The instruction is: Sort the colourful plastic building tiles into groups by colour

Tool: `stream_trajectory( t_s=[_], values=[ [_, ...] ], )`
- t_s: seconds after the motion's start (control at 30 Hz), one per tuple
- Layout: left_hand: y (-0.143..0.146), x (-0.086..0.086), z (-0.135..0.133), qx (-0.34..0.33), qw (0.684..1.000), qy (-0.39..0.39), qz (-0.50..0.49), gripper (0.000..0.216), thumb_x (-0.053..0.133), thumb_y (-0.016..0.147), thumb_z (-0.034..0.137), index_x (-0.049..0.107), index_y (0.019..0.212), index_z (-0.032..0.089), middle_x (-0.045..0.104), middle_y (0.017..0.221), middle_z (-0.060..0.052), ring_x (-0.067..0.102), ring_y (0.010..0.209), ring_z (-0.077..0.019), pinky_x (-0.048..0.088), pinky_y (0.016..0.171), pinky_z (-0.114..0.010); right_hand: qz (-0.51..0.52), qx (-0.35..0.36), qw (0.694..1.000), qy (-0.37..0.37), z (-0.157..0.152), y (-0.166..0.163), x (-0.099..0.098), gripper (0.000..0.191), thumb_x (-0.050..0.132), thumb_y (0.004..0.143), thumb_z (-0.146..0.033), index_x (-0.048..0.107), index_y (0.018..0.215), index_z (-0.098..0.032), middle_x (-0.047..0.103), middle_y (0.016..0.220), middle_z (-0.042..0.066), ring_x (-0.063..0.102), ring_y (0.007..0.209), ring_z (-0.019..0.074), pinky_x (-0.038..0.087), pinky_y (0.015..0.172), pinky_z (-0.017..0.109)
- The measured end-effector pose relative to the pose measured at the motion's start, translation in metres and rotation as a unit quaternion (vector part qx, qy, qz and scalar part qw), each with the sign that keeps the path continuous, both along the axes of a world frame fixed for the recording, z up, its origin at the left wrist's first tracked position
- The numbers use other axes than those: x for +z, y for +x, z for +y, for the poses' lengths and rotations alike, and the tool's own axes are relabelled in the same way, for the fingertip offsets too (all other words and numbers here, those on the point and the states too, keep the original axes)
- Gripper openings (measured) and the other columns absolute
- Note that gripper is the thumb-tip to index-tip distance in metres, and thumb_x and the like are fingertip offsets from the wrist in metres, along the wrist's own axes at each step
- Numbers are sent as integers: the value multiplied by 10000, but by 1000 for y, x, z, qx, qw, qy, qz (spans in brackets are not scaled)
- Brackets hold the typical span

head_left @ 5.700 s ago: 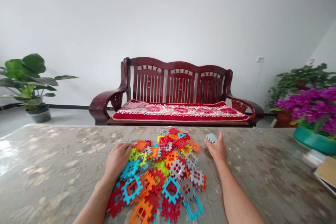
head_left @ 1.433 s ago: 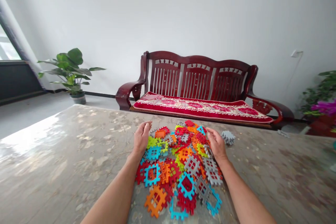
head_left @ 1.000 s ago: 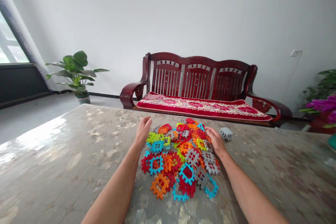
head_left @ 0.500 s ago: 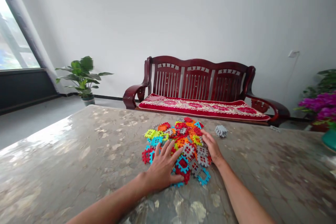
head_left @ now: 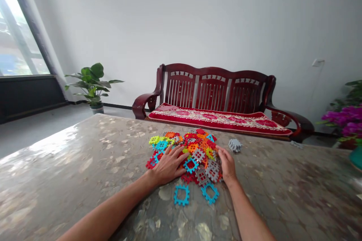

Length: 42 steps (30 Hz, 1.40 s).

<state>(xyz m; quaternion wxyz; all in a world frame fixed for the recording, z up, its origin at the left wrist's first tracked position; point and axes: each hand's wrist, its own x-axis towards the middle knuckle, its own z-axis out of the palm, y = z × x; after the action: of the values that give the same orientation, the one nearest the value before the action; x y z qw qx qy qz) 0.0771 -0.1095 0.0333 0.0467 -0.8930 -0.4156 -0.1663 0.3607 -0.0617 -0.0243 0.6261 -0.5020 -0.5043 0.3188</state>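
Note:
A heap of flat, toothed plastic building tiles [head_left: 195, 150] in red, orange, blue, green and grey lies on the marbled table [head_left: 85, 173]. My left hand [head_left: 168, 165] lies flat on the heap's near left part, fingers spread and open. My right hand [head_left: 227, 162] rests on the heap's right edge, fingers stretched forward over grey and red tiles. Two blue frame tiles [head_left: 181, 195] lie loose on the near side, just before my hands. A small stack of grey tiles [head_left: 235, 145] stands apart to the right of the heap.
Behind the table stands a dark red wooden bench [head_left: 217, 99] with a red patterned cushion. A potted green plant [head_left: 93, 84] is on the floor at the left by a window. Purple flowers in a teal pot [head_left: 349, 124] are at the right edge.
My left hand came from the heap's far left edge down onto its near part, then slid left. The right hand stayed on the right edge. Two blue tiles now lie loose in front.

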Motion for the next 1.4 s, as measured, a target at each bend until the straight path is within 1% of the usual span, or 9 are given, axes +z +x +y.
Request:
stream_trajectory(
  t_s=[0.17,0.4,0.7,0.83,0.93,1.0,1.17,1.23,1.4],
  values=[
    [12,4,-16,-5,1000,-15,4,628,525,881,473,378,1477,339,434,1514,-68,339,1410,-277,171,1184,-547,4,-23,1000,0,-1,-4,3,471,586,760,-581,723,982,-189,736,1086,115,645,1075,296,478,983,454],
    [54,-8,-46,-128,991,-18,17,775,562,790,630,352,1491,374,295,1598,-74,289,1435,-331,191,1167,-592,-4,-45,999,3,-1,-6,7,463,571,758,-604,725,926,-201,751,1004,98,670,977,283,519,911,435],
    [67,-14,-13,-85,995,43,-3,468,534,881,499,547,1326,354,431,1512,-52,300,1433,-280,165,1192,-550,-26,-71,997,-4,1,-8,9,507,562,744,-654,733,885,-199,755,945,96,671,938,287,518,881,418],
    [51,-6,-9,-93,994,52,-2,511,526,885,520,504,1365,346,454,1504,-53,342,1416,-258,161,1198,-536,-29,-80,996,-8,3,-8,8,519,550,740,-670,726,868,-199,755,909,83,669,922,281,516,861,403],
    [24,3,-4,-24,997,63,-40,453,485,919,464,525,1354,344,492,1481,-53,363,1410,-257,129,1204,-538,-27,-86,996,-12,5,-8,7,520,536,741,-670,713,865,-197,754,899,75,668,918,274,512,859,394],
    [0,8,4,90,989,67,-94,428,433,946,408,545,1347,310,491,1483,-75,358,1415,-268,131,1198,-546,-26,-87,996,-14,6,-7,6,521,526,742,-670,707,862,-197,753,892,69,666,919,269,510,857,387],
    [-63,3,33,367,911,-30,-187,554,317,952,482,501,1399,213,468,1487,-163,392,1390,-328,235,1137,-591,-33,-87,995,-20,9,-5,6,522,528,737,-667,713,857,-194,753,893,62,663,930,265,496,879,381],
    [-81,-6,44,401,882,-101,-224,581,234,963,475,460,1429,211,483,1482,-143,428,1370,-302,294,1117,-560,-38,-86,995,-22,10,-4,7,522,538,732,-665,719,851,-191,754,885,62,662,927,265,490,889,380],
    [-98,-23,62,386,886,-147,-210,622,204,961,483,386,1483,198,482,1494,-111,408,1395,-240,232,1172,-473,-39,-81,996,-24,12,-5,7,520,556,732,-664,726,856,-188,757,901,68,660,947,264,488,894,370]
  ],
)
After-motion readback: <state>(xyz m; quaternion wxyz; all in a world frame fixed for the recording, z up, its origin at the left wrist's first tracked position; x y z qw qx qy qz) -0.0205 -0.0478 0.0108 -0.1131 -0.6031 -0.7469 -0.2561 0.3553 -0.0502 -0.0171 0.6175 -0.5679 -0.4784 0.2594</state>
